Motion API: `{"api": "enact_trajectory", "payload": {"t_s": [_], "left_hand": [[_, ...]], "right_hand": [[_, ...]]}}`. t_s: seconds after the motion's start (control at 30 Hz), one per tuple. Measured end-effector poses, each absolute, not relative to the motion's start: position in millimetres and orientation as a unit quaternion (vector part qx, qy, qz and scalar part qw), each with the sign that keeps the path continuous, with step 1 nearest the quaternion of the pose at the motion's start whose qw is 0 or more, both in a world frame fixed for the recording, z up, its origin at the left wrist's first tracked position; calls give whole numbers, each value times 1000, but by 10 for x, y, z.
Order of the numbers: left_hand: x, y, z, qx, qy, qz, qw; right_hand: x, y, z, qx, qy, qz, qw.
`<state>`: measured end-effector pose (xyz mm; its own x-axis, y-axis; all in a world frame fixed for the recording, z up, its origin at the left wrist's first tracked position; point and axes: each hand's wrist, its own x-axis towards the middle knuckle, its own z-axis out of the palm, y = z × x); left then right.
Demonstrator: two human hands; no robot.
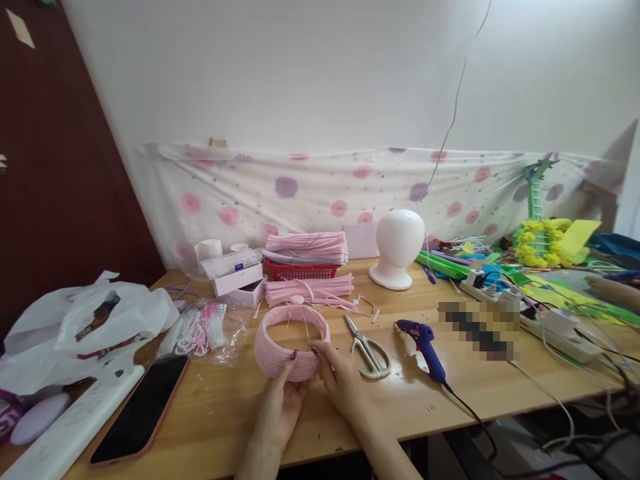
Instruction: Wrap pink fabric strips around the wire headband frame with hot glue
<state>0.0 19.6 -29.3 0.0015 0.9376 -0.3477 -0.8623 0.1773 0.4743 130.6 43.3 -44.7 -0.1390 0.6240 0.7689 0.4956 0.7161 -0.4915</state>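
Head view — left hand (pixel 284 408) and right hand (pixel 346 385), fingers curled partly closed, hold the near side of a pink band (pixel 267 357) over the table (pixel 215 417) — scissors (pixel 368 355) and glue gun (pixel 424 350) rightward, strips (pixel 310 289) behind, then basket (pixel 303 272) and white head (pixel 399 241).

Left to right along the table (pixel 210 413): phone (pixel 143 407), ring (pixel 273 360), scissors (pixel 365 343), glue gun (pixel 425 345); behind ring, strips (pixel 310 289), then basket (pixel 305 272); behind scissors, head form (pixel 400 237)

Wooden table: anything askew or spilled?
No spill shows. The upper white box sits askew on the lower one, and loose pink scraps lie untidily beyond the pink band and scissors.
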Motion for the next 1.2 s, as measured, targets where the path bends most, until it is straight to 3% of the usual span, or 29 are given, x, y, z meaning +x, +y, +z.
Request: {"api": "enact_trajectory", "payload": {"t_s": [0.2,0.9,1.2], "left_hand": [[5,195,-297,70,302,641,702],[-10,189,-360,62,294,634,713],[-11,191,-302,49,300,637,709]], "right_hand": [[1333,517,-477,-412,-682,104,596],[1326,541,-467,-488,-601,233,589],[1314,487,-392,-456,-574,292,614]]}}
